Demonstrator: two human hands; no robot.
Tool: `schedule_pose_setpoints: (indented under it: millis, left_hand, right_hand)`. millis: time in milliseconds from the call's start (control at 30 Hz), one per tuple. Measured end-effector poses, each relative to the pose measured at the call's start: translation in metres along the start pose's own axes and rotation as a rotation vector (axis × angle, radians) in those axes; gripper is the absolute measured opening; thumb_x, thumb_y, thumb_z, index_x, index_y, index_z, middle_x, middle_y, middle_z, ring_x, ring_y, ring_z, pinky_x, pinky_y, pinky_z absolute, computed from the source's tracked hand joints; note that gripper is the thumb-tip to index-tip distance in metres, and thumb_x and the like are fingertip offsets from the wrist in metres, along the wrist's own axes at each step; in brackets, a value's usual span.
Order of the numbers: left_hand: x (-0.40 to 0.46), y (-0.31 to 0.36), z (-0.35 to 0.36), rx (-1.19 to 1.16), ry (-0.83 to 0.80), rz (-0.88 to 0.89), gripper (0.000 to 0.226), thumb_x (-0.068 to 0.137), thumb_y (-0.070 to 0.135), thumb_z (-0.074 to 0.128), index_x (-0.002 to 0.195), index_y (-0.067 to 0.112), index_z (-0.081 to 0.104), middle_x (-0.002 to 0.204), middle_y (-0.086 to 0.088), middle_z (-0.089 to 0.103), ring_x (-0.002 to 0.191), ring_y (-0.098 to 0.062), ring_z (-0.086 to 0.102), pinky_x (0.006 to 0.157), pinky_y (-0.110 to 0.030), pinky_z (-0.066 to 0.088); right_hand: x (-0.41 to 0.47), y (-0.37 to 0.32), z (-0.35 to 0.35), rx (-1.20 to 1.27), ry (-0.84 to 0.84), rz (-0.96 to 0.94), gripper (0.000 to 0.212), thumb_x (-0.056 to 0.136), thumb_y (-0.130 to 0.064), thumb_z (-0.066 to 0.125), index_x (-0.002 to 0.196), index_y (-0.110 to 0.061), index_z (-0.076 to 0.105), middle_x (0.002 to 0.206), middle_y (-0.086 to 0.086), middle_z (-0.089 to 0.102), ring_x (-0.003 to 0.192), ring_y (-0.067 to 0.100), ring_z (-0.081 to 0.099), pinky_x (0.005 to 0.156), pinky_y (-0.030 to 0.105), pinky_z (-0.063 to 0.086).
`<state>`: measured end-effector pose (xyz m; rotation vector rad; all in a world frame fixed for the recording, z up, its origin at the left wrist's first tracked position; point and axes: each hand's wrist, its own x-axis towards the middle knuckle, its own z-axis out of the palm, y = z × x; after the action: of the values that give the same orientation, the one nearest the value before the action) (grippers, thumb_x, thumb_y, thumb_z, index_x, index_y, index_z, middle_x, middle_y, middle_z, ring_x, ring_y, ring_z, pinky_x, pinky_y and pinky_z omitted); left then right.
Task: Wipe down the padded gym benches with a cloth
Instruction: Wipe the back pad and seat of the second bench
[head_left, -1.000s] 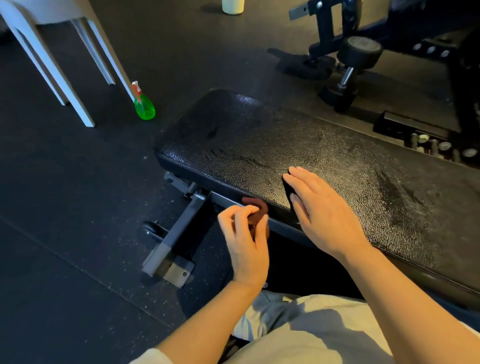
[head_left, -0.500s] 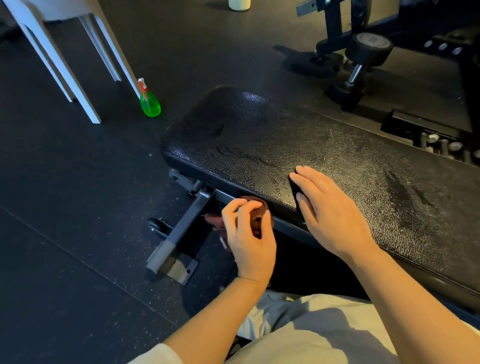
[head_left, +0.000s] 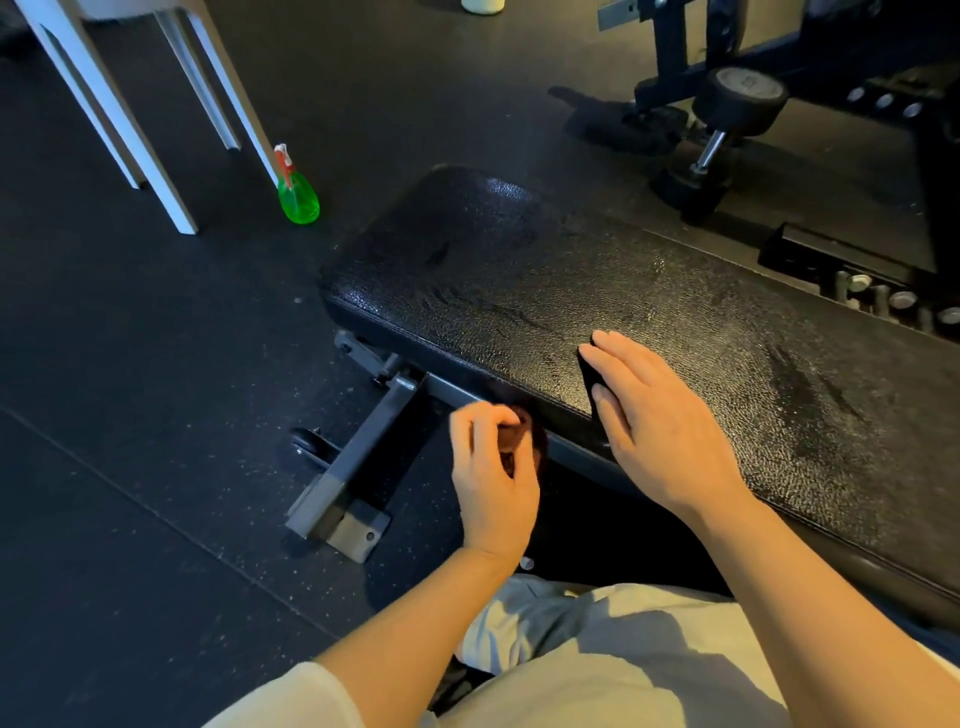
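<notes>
A black padded gym bench (head_left: 519, 280) runs from the centre to the right edge, its textured top showing damp streaks. My left hand (head_left: 493, 478) grips a bunched dark reddish-brown cloth (head_left: 524, 441) against the bench's near side edge, just under the pad. My right hand (head_left: 660, 426) rests flat on the pad's top near its front edge, fingers straight. Most of the cloth is hidden by my left fingers.
The grey metal bench foot (head_left: 353, 467) with a small wheel sticks out on the floor to the left. A green spray bottle (head_left: 297, 195) stands by white chair legs (head_left: 109, 119). A dumbbell (head_left: 722, 135) and black rack frames lie behind the bench.
My left hand has shifted the cloth slightly along the bench's side edge. My right hand has stayed flat on the pad.
</notes>
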<state>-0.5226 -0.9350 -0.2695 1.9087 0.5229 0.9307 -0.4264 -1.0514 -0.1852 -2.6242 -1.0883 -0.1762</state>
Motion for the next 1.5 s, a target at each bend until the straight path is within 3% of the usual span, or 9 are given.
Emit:
schedule_pose_setpoints:
  millis: [267, 467, 633, 767, 867, 1033, 1333, 1433, 1500]
  left_hand:
    - [0.018, 0.023, -0.008, 0.025, 0.272, 0.004, 0.013, 0.093, 0.001, 0.059, 0.103, -0.002, 0.052, 0.104, -0.010, 0.047, 0.095, 0.003, 0.043, 0.089, -0.008, 0.035]
    - [0.001, 0.000, 0.004, 0.001, 0.047, -0.087, 0.011, 0.089, 0.001, 0.055, 0.099, 0.003, 0.050, 0.102, -0.004, 0.044, 0.093, 0.014, 0.045, 0.079, -0.006, 0.038]
    - [0.017, 0.012, -0.014, 0.009, 0.260, -0.056, 0.018, 0.094, 0.002, 0.055, 0.110, -0.001, 0.050, 0.105, -0.009, 0.042, 0.099, 0.012, 0.042, 0.086, -0.004, 0.033]
    - [0.015, 0.027, -0.005, -0.093, 0.210, 0.129, 0.034, 0.097, 0.023, 0.050, 0.124, 0.003, 0.051, 0.125, -0.016, 0.040, 0.119, -0.010, 0.044, 0.100, -0.022, 0.041]
    - [0.013, 0.014, -0.001, -0.027, 0.168, 0.207, 0.030, 0.095, 0.011, 0.054, 0.125, 0.010, 0.055, 0.138, -0.020, 0.040, 0.131, -0.016, 0.038, 0.108, -0.026, 0.035]
    - [0.020, 0.004, -0.003, 0.184, 0.171, 0.280, 0.033, 0.092, 0.009, 0.057, 0.121, 0.025, 0.056, 0.127, -0.007, 0.049, 0.110, -0.035, 0.052, 0.100, -0.034, 0.040]
    - [0.009, -0.019, -0.004, 0.037, 0.133, 0.039, 0.046, 0.069, -0.023, 0.051, 0.104, 0.006, 0.053, 0.106, -0.005, 0.043, 0.103, 0.011, 0.042, 0.093, -0.004, 0.033]
    - [0.012, -0.018, -0.013, 0.030, 0.182, -0.053, 0.040, 0.071, -0.023, 0.058, 0.104, -0.002, 0.057, 0.107, -0.012, 0.045, 0.102, 0.008, 0.044, 0.092, -0.004, 0.034]
    - [0.016, -0.007, -0.014, -0.007, 0.217, 0.009, 0.027, 0.085, 0.001, 0.063, 0.111, -0.003, 0.058, 0.113, -0.018, 0.044, 0.107, -0.001, 0.045, 0.093, -0.009, 0.037]
  right_hand:
    - [-0.001, 0.001, 0.001, 0.018, 0.007, -0.004, 0.040, 0.102, -0.025, 0.040, 0.140, -0.016, 0.049, 0.147, 0.000, 0.045, 0.139, 0.013, 0.035, 0.111, 0.021, 0.023]
    - [-0.001, 0.000, 0.001, 0.008, 0.000, -0.002, 0.041, 0.103, -0.026, 0.039, 0.141, -0.018, 0.049, 0.149, -0.001, 0.044, 0.140, 0.012, 0.033, 0.112, 0.020, 0.021]
    - [-0.001, 0.001, -0.001, 0.024, 0.001, -0.004, 0.040, 0.102, -0.022, 0.046, 0.141, -0.016, 0.049, 0.148, 0.000, 0.044, 0.139, 0.013, 0.034, 0.111, 0.021, 0.023]
    - [-0.002, -0.002, -0.001, 0.036, 0.004, 0.009, 0.040, 0.102, -0.024, 0.043, 0.140, -0.015, 0.050, 0.148, 0.001, 0.045, 0.139, 0.013, 0.035, 0.111, 0.023, 0.024]
    - [-0.001, -0.003, -0.001, 0.039, -0.001, 0.008, 0.044, 0.100, -0.029, 0.038, 0.140, -0.016, 0.050, 0.148, 0.001, 0.045, 0.139, 0.014, 0.035, 0.111, 0.024, 0.025]
    - [-0.001, -0.002, -0.002, 0.030, 0.000, 0.010, 0.043, 0.101, -0.028, 0.038, 0.141, -0.017, 0.049, 0.148, 0.001, 0.044, 0.140, 0.014, 0.034, 0.112, 0.024, 0.024]
    - [-0.002, 0.000, 0.000, 0.017, 0.002, 0.008, 0.040, 0.103, -0.026, 0.039, 0.142, -0.017, 0.048, 0.149, -0.001, 0.044, 0.140, 0.012, 0.033, 0.113, 0.022, 0.022]
    - [-0.002, 0.000, 0.000, 0.014, -0.002, 0.006, 0.040, 0.103, -0.025, 0.041, 0.142, -0.017, 0.048, 0.149, -0.001, 0.044, 0.140, 0.012, 0.033, 0.112, 0.021, 0.021]
    - [0.000, 0.001, 0.001, 0.022, 0.007, 0.003, 0.042, 0.103, -0.028, 0.038, 0.141, -0.016, 0.049, 0.148, -0.001, 0.044, 0.140, 0.013, 0.034, 0.112, 0.022, 0.024]
